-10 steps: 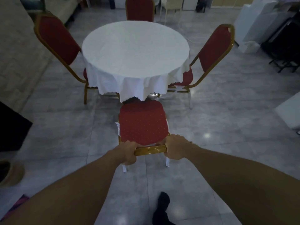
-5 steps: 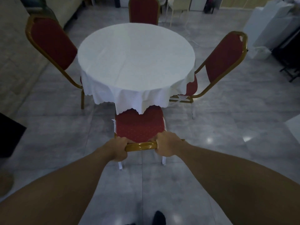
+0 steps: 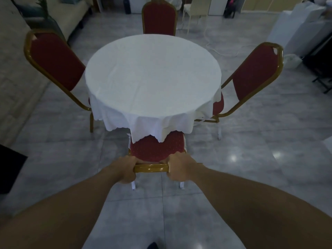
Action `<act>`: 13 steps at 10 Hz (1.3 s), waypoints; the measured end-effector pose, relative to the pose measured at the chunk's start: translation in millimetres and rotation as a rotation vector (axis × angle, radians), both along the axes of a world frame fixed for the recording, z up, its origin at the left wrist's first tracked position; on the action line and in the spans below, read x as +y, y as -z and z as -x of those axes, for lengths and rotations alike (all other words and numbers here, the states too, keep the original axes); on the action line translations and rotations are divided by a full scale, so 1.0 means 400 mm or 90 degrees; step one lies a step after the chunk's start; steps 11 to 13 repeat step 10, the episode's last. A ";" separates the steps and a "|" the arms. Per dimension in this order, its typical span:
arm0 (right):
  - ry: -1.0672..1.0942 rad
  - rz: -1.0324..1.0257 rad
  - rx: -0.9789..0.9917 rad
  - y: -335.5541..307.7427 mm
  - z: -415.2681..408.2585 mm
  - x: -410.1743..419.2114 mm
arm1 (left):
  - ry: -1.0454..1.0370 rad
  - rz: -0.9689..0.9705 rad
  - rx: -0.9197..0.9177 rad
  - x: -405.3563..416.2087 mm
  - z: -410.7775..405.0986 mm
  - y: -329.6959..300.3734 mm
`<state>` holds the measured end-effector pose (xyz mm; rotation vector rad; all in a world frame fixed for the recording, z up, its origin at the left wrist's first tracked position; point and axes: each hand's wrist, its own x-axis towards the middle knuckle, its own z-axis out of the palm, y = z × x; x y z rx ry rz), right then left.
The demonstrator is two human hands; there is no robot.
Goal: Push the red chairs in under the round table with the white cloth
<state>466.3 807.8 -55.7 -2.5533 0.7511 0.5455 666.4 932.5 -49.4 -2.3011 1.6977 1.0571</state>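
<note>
A round table (image 3: 152, 78) with a white cloth stands in the middle of the head view. Directly in front of me is the near red chair (image 3: 158, 150) with a gold frame; the front half of its seat is hidden under the hanging cloth. My left hand (image 3: 124, 170) and my right hand (image 3: 181, 168) both grip the gold top rail of its backrest, one at each end. Three more red chairs stand around the table: a left chair (image 3: 55, 60), a far chair (image 3: 159, 18) and a right chair (image 3: 255, 71), their seats mostly under the cloth.
Grey tiled floor (image 3: 260, 159) surrounds the table. A pale sofa (image 3: 59, 17) stands at the back left, white boxes (image 3: 301, 27) and a black stand (image 3: 321, 65) at the right. A dark object (image 3: 10, 169) lies at the left edge. My shoe tip (image 3: 152, 246) shows at the bottom.
The near chair has slid forward towards the table, and its seat has gone from fully showing to half hidden under the cloth. I have stepped closer with both hands holding the backrest rail.
</note>
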 end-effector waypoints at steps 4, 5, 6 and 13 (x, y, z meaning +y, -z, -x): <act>0.047 0.000 0.004 0.002 -0.044 0.013 | 0.021 -0.022 -0.027 -0.004 -0.057 0.009; 0.049 -0.001 0.001 -0.002 -0.044 0.016 | 0.015 -0.027 -0.026 -0.004 -0.057 0.011; 0.050 0.002 -0.006 -0.009 -0.040 0.022 | 0.017 -0.030 -0.017 -0.002 -0.052 0.004; 0.066 -0.086 -0.028 -0.083 -0.034 0.004 | 0.012 -0.088 0.036 -0.011 -0.057 -0.070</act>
